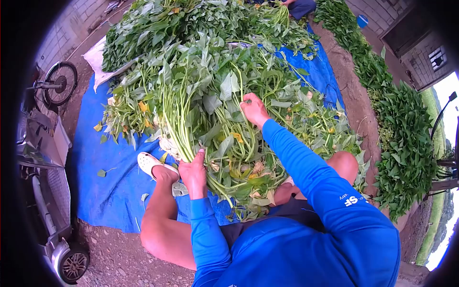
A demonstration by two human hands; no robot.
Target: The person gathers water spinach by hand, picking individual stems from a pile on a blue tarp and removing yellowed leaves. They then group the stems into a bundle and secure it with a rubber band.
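My left hand (193,175) is closed around the lower stems of a bunch of leafy greens (178,119). The long pale stems fan upward from it, with broad green leaves at their far ends. Farther forward and to the right, my right hand (255,110) pinches a single leafy stem (240,83) that stands up from the heap. Under and between both hands lies a loose pile of the same greens (229,138), mixed with some yellowed leaves (237,137). Part of the left hand's fingers is hidden behind the stems.
A blue tarp (105,191) lies beneath the greens. Larger heaps (158,33) rise behind. Another person's leg (302,7) shows at the far end. On the left are a wheel (61,83) and a vehicle part (44,136); leafy plants (399,138) line the right.
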